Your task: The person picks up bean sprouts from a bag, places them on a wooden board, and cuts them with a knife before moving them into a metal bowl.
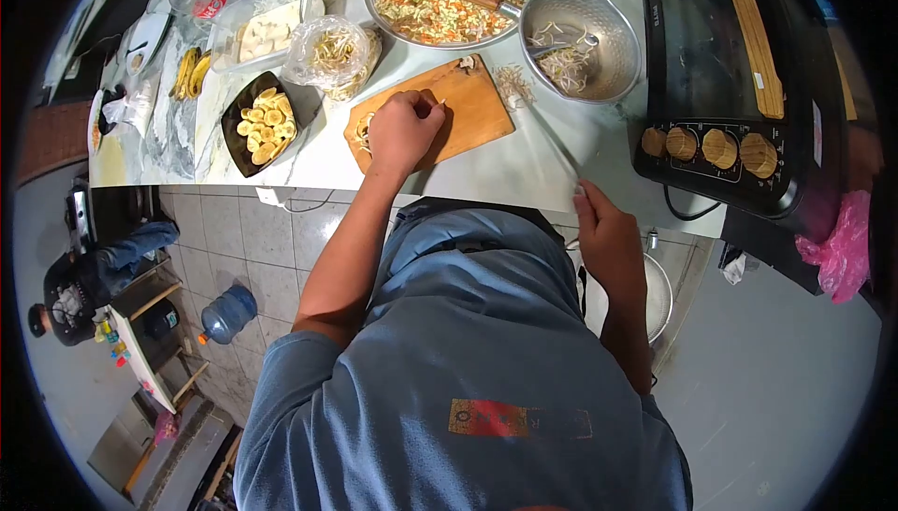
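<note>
My left hand (404,128) rests on a wooden cutting board (482,104), its fingers curled down; whatever they hold is hidden, though a small pale bit shows at the fingertips. Pale cut pieces (363,132) lie on the board left of that hand, and a small scrap (467,63) sits at its far edge. At the counter's front edge, right of the board, my right hand (608,230) is closed round what looks like a knife (558,146), its thin blade pointing away from me. Loose bean sprouts (514,86) lie on the counter beside the board.
A metal bowl (629,43) holds bean sprouts and a utensil. Behind it a big tray (376,6) carries chopped vegetables and a wooden-handled tool. Leftward are a bag of sprouts (332,53), a tofu container (224,48) and a dark bowl (231,128) of banana slices. An oven (730,151) stands right.
</note>
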Available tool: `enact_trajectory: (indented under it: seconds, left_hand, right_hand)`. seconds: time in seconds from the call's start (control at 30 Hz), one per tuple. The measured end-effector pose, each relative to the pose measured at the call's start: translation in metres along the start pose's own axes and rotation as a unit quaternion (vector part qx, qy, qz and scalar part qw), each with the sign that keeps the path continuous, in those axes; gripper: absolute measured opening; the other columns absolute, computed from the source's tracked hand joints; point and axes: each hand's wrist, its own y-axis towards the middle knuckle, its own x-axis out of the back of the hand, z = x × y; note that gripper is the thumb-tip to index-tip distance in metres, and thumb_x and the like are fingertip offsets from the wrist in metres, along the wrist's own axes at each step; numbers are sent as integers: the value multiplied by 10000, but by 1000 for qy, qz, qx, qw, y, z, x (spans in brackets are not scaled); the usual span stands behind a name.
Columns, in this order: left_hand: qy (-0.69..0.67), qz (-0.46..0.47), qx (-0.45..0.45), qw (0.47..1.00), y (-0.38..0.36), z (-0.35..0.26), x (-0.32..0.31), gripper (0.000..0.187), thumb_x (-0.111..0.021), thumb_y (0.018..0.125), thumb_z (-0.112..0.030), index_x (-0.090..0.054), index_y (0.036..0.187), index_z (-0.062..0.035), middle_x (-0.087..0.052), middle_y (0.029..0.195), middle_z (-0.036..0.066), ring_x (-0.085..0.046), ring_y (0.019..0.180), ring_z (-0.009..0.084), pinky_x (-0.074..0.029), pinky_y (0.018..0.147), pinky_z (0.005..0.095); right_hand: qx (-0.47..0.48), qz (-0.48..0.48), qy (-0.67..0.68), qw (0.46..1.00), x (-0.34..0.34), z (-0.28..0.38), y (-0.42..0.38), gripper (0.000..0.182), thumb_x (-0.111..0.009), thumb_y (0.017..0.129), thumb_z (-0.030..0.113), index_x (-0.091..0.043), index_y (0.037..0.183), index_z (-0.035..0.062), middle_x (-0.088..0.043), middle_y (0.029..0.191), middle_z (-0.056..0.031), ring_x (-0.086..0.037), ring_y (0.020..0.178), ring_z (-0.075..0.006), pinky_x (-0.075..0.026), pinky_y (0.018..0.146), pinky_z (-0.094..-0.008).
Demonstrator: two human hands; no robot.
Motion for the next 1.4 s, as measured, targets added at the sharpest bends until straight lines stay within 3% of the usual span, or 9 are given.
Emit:
enact_trajectory:
  seconds: [0.43,0.5,0.6,0.63,0.67,0.7,0.93,1.03,1.4]
  left_hand:
    - [-56,43,-48,996,21,-22,4,252,-720,835,-283,-753,915,-46,-749,845,129,-727,774,288,-562,730,381]
    - [-60,42,-77,994,29,-38,6,240,-725,837,-271,-753,912,-44,-747,836,123,-724,760,274,-556,720,369]
    - [-90,44,-123,987,44,-66,3,220,-727,845,-245,-752,917,-39,-738,808,107,-708,718,233,-541,698,344]
    - [-105,56,-136,984,49,-76,2,220,-729,843,-243,-752,919,-37,-735,802,106,-704,712,224,-539,695,338]
    - [-120,67,-148,979,53,-87,0,221,-731,841,-241,-752,921,-36,-731,795,104,-700,705,216,-537,693,333]
    - [-127,73,-174,974,55,-97,-2,252,-717,924,-244,-734,975,3,-657,723,15,-566,656,81,-462,633,269]
    - [-151,102,-194,964,74,-123,-18,318,-661,995,-265,-719,1115,24,-746,901,85,-678,818,127,-523,769,273]
    - [-166,88,-180,965,71,-115,-11,279,-677,978,-246,-726,1085,7,-724,844,72,-643,744,110,-513,708,278]
    - [-247,10,-99,964,52,-5,48,228,-666,984,-179,-696,1066,33,-700,826,27,-592,738,64,-481,670,251]
  right_hand:
    - [-36,-15,81,996,4,-33,-12,378,-569,1014,334,-677,1263,72,-735,933,-216,-723,916,-382,-542,821,-417]
    - [-25,-14,120,992,0,-42,-14,373,-600,1012,288,-662,1298,57,-622,657,-89,-568,594,-114,-457,603,-296]
    - [-18,-14,136,991,-3,-51,-16,369,-607,1007,284,-664,1297,64,-622,661,-82,-570,591,-110,-465,605,-291]
    - [-21,-20,139,990,-2,-51,-18,369,-607,1007,284,-664,1297,64,-622,661,-82,-570,591,-110,-465,605,-291]
    - [-34,-13,136,990,1,-49,-20,364,-601,1002,310,-678,1267,73,-675,820,-149,-640,764,-251,-508,715,-356]
    - [-47,-6,134,990,2,-47,-21,362,-595,998,335,-692,1237,81,-729,979,-217,-710,937,-393,-550,824,-421]
    - [8,-45,154,987,-3,-58,-26,343,-610,994,315,-692,1225,75,-726,995,-217,-709,936,-393,-554,810,-418]
    - [38,-57,157,985,-2,-59,-23,338,-608,996,312,-692,1222,75,-725,1002,-220,-707,939,-397,-553,808,-422]
    - [28,57,96,993,11,-31,9,370,-616,986,318,-662,1259,73,-721,959,-235,-705,925,-410,-546,821,-437]
